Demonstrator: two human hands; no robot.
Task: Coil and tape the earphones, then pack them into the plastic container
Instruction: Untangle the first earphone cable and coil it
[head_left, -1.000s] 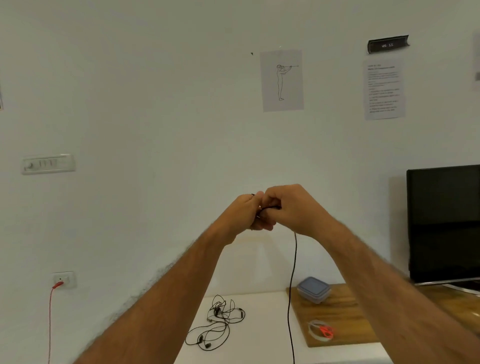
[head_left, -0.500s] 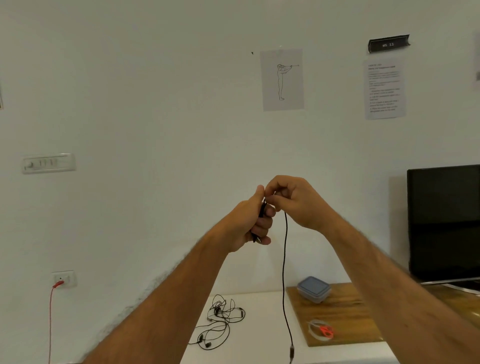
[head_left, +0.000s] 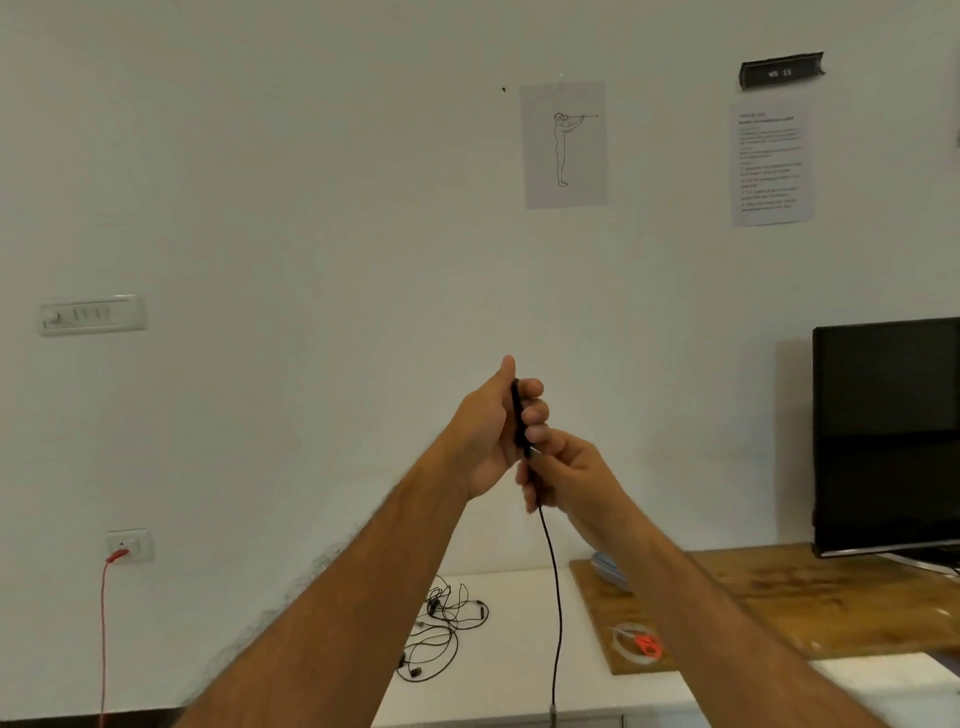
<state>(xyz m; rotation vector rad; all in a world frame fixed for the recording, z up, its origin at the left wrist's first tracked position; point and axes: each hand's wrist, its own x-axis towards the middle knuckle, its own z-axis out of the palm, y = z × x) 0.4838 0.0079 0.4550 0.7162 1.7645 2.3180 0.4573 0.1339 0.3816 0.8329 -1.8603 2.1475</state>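
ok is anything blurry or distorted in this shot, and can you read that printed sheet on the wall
Head view: lighting is soft and even, with no glare. The printed sheet is too small and soft to read. The hands and the cable are slightly soft. The wide lens bows the monitor edge and stretches the forearms.

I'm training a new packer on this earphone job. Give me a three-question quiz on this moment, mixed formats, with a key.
1. True or false: the left hand grips a bundle of coiled black cord.
2. Multiple choice: the loose cord below the right hand A) lies on the wooden board, B) hangs down past the table edge, C) is plugged into the wall.
3. Fill in: the red-handled scissors lie on the wooden ____.

Key: 1 true; 2 B; 3 board.
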